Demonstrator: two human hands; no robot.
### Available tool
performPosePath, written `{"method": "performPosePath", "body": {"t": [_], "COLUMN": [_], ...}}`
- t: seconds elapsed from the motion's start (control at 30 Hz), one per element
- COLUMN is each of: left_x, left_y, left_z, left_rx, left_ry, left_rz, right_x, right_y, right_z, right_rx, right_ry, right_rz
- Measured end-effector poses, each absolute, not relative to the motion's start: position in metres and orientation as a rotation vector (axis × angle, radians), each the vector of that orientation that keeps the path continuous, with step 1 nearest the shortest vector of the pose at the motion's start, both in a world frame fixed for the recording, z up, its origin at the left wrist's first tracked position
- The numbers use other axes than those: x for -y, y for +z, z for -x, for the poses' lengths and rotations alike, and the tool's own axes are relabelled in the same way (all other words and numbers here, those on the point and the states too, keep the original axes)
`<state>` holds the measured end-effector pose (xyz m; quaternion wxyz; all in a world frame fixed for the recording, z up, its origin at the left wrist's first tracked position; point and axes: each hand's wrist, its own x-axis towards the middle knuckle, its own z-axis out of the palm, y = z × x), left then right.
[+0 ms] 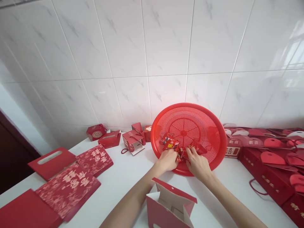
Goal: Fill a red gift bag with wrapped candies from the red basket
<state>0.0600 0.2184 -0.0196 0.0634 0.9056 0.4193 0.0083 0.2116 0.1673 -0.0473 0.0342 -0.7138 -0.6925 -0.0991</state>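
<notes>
Both hands reach into a round red plastic basket [163,118] that leans tilted against the tiled wall. At its lower part lie several shiny red candy packets [171,141]. My left hand [168,159] has its fingers curled on the packets near the basket's front rim. Beside it, my right hand [196,161] bends its fingers over more red packets [198,147]. The fingertips of both hands are partly hidden among the wrappers. Between my forearms stands an open red gift box [171,202] with a pale inside; nothing shows in the visible part of it.
Flat red patterned boxes [68,190] and a red bag-like box [53,161] lie on the white table [118,190] at left. Small red boxes [133,141] stand along the wall. Many red boxes with rounded flaps [268,171] crowd the right side.
</notes>
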Motion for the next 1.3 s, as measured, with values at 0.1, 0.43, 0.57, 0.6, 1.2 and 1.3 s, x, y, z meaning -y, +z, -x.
{"method": "performPosePath", "body": {"t": [0.1, 0.43, 0.57, 0.6, 1.2, 1.3], "left_x": [-0.222, -0.226, -0.229, -0.229, -0.241, -0.239], "left_y": [-0.019, -0.025, -0.029, -0.029, -0.027, -0.019], "left_z": [-0.057, -0.059, -0.058, -0.058, -0.052, -0.049], "left_rx": [-1.256, -1.231, -1.225, -1.223, -1.118, -1.047], "left_ry": [0.021, 0.076, 0.111, 0.121, 0.300, 0.240], "left_rz": [-2.731, -2.749, -2.739, -2.733, -2.651, -2.625], "right_x": [-0.168, -0.168, -0.169, -0.169, -0.175, -0.175], "right_y": [-0.044, -0.048, -0.048, -0.049, -0.050, -0.052], "right_z": [-0.213, -0.220, -0.222, -0.222, -0.233, -0.235], "right_rx": [2.127, 2.146, 2.163, 2.166, 1.810, 1.770], "right_ry": [-0.250, -0.132, -0.115, -0.123, 0.051, 0.060], "right_rz": [2.179, 2.112, 2.110, 2.112, 2.082, 2.055]}}
